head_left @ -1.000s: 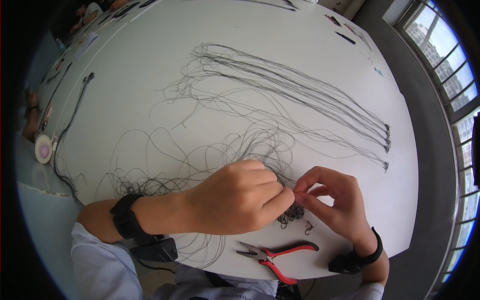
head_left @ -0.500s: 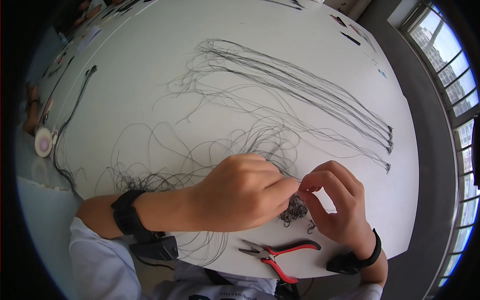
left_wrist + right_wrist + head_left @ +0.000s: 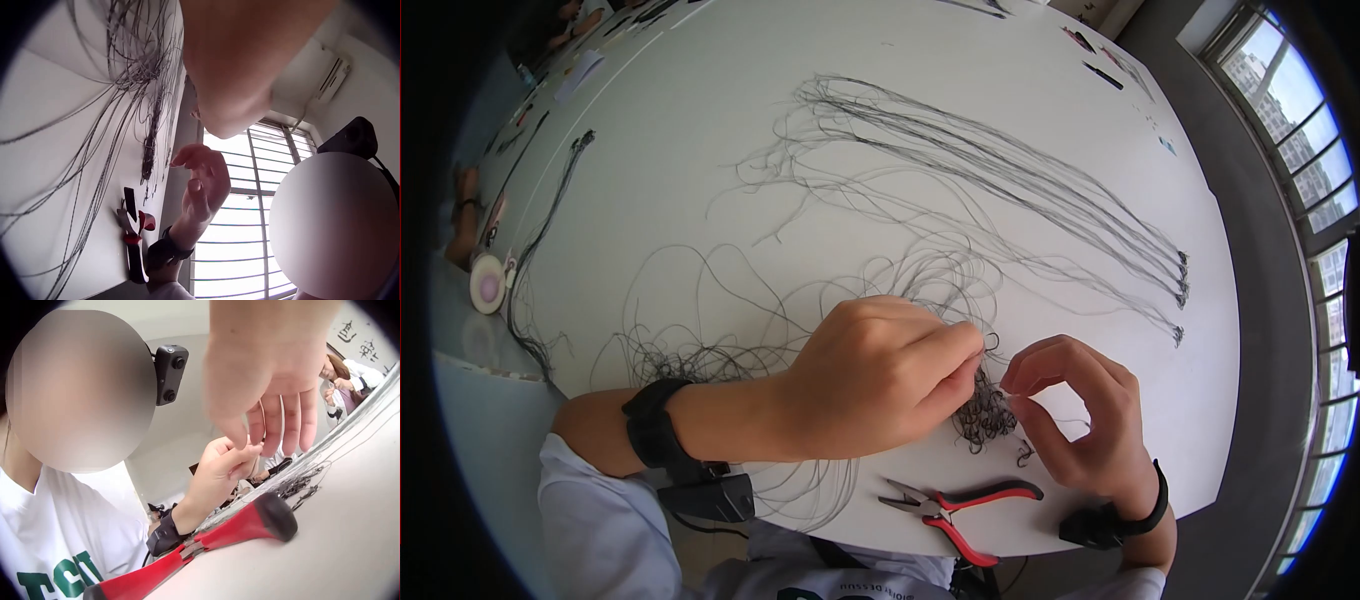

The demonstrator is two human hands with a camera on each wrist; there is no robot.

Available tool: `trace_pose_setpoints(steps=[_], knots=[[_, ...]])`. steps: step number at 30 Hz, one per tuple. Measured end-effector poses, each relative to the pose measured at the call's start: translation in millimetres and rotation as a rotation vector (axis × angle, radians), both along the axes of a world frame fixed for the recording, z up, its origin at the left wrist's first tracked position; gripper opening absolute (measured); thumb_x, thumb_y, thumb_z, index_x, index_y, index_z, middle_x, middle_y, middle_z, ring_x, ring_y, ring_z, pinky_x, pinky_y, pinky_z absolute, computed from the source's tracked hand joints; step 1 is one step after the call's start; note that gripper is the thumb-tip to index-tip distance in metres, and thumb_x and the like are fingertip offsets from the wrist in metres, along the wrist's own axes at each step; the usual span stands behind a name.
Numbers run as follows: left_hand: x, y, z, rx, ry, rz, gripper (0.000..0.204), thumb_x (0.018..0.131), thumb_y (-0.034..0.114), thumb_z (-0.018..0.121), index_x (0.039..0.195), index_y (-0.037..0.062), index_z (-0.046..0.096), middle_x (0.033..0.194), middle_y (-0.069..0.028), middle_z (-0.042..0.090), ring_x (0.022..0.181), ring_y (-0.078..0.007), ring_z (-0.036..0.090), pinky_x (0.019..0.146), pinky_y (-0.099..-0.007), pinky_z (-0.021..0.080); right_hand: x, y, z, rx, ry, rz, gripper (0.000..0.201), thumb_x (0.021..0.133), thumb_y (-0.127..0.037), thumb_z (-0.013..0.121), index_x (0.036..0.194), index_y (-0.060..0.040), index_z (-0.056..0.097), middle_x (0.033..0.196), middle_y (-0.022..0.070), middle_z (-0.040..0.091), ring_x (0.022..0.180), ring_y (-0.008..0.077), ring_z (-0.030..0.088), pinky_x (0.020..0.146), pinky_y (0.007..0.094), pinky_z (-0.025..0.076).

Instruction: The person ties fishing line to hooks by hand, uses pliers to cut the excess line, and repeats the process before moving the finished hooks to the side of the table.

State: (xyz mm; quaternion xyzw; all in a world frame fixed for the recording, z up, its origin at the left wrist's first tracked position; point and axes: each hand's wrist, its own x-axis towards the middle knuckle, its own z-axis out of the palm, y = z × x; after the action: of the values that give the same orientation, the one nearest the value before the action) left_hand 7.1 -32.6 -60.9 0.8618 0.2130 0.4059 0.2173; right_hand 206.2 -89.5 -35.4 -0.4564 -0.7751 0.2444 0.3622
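Hands have parted slightly. Left hand (image 3: 885, 372) pinches a dark looped strand (image 3: 997, 339); right hand (image 3: 1107, 425) open, grip released, beside the tangled clump (image 3: 984, 418) on the worktop (image 3: 1165, 420). Looks like fine strand handling; next move calls for a precise fingertip pinch.

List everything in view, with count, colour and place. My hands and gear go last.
Table: one, white, centre
Pliers: one, red and black, near edge
Long strands: many, dark, across the middle
Curly clump: one, dark, under the hands
Loose tangle: one, dark, near left
Strand bundle: one, dark, far left
Round object: one, pale, left edge
Small far items: several, too small to tell
Window: one, barred, right
Others: count unclear, background
Wristbands: two, black
Left hand, right hand: front centre
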Motion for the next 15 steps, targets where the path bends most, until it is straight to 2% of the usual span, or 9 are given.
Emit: trace_pose_setpoints(steps=[1, 2, 3, 4, 6, 7, 9, 11, 15], knots=[[-1, 0, 1, 0.004, 0.0, 0.002, 0.009, 0.071, -0.001, 0.067, 0.074, 0.0022, 0.06, 0.055, -0.0038, 0.052, 0.044, -0.0171, 0.049, 0.045, -0.028, 0.039, 3, -1, 9, 0.016, -0.14, 0.106, 0.024, 0.067, -0.007, 0.074, 0.082, -0.0029, 0.056, 0.079, 0.0065, 0.061, 0.066, 0.0208, 0.06, 0.053, 0.0296, 0.048], [-3, -1, 2, -0.096, 0.001, 0.026, 0.007, 0.074, -0.001, 0.066, 0.075, 0.0009, 0.06, 0.055, -0.0033, 0.053, 0.045, -0.0126, 0.047, 0.046, -0.0256, 0.039, 3, -2, 16, 0.033, -0.28, 0.213, 0.028, 0.065, -0.013, 0.077, 0.082, -0.0038, 0.057, 0.079, 0.0056, 0.061, 0.068, 0.0199, 0.059, 0.052, 0.0294, 0.047], [-4, -1, 3, -0.195, 0.001, 0.051, 0.006, 0.078, -0.001, 0.065, 0.076, -0.0005, 0.06, 0.055, -0.0027, 0.053, 0.045, -0.0081, 0.046, 0.046, -0.0233, 0.039, 1, -7, 17, 0.061, -0.358, 0.242, 0.036, 0.061, -0.025, 0.078, 0.081, -0.0048, 0.057, 0.084, 0.0063, 0.058, 0.068, 0.0204, 0.058, 0.053, 0.0297, 0.045], [-4, -2, 4, -0.192, 0.001, 0.056, 0.006, 0.078, -0.001, 0.065, 0.076, -0.0005, 0.06, 0.055, -0.0027, 0.053, 0.045, -0.0081, 0.046, 0.046, -0.0233, 0.039, -2, -12, 18, 0.065, -0.358, 0.246, 0.036, 0.061, -0.025, 0.078, 0.081, -0.0048, 0.057, 0.084, 0.0063, 0.058, 0.068, 0.0204, 0.058, 0.053, 0.0297, 0.045], [-3, -4, 5, -0.516, -0.094, 0.076, 0.006, 0.084, 0.0, 0.061, 0.079, -0.0034, 0.06, 0.057, 0.0005, 0.053, 0.051, -0.0013, 0.042, 0.048, -0.0195, 0.038, -7, -22, 20, 0.059, -0.514, 0.297, 0.037, 0.06, -0.027, 0.078, 0.081, -0.005, 0.057, 0.09, 0.008, 0.055, 0.068, 0.0219, 0.057, 0.054, 0.0299, 0.045], [-4, -3, 6, -0.516, -0.093, 0.078, 0.006, 0.084, 0.0, 0.061, 0.079, -0.0034, 0.06, 0.057, 0.0005, 0.053, 0.051, -0.0013, 0.042, 0.048, -0.0195, 0.038, -10, -28, 21, 0.021, -0.61, 0.308, 0.045, 0.062, -0.042, 0.077, 0.071, -0.0036, 0.056, 0.09, 0.0077, 0.056, 0.077, 0.0227, 0.057, 0.062, 0.0337, 0.047], [-4, -2, 6, -0.667, -0.122, 0.068, 0.008, 0.086, 0.0, 0.059, 0.081, -0.0056, 0.06, 0.061, 0.0026, 0.053, 0.057, 0.0005, 0.04, 0.051, -0.0182, 0.038, -15, -32, 21, 0.025, -0.621, 0.327, 0.046, 0.062, -0.045, 0.076, 0.069, -0.0036, 0.056, 0.089, 0.0081, 0.056, 0.076, 0.0223, 0.056, 0.062, 0.0335, 0.047], [-4, -1, 5, -0.692, -0.148, 0.061, 0.008, 0.087, 0.0, 0.058, 0.082, -0.0062, 0.061, 0.062, 0.0031, 0.053, 0.057, 0.0004, 0.041, 0.052, -0.0177, 0.039, -18, -35, 21, 0.041, -0.634, 0.34, 0.05, 0.061, -0.048, 0.076, 0.063, -0.0035, 0.055, 0.087, 0.0084, 0.055, 0.073, 0.0212, 0.054, 0.06, 0.0327, 0.047], [-3, 0, 4, -0.809, -0.172, 0.07, 0.011, 0.088, 0.002, 0.056, 0.086, -0.0077, 0.062, 0.064, 0.0042, 0.052, 0.057, 0.0006, 0.04, 0.053, -0.0163, 0.038, -20, -39, 20, 0.048, -0.637, 0.314, 0.048, 0.062, -0.047, 0.076, 0.061, -0.0034, 0.054, 0.086, 0.0086, 0.055, 0.073, 0.0206, 0.054, 0.059, 0.0323, 0.047]])
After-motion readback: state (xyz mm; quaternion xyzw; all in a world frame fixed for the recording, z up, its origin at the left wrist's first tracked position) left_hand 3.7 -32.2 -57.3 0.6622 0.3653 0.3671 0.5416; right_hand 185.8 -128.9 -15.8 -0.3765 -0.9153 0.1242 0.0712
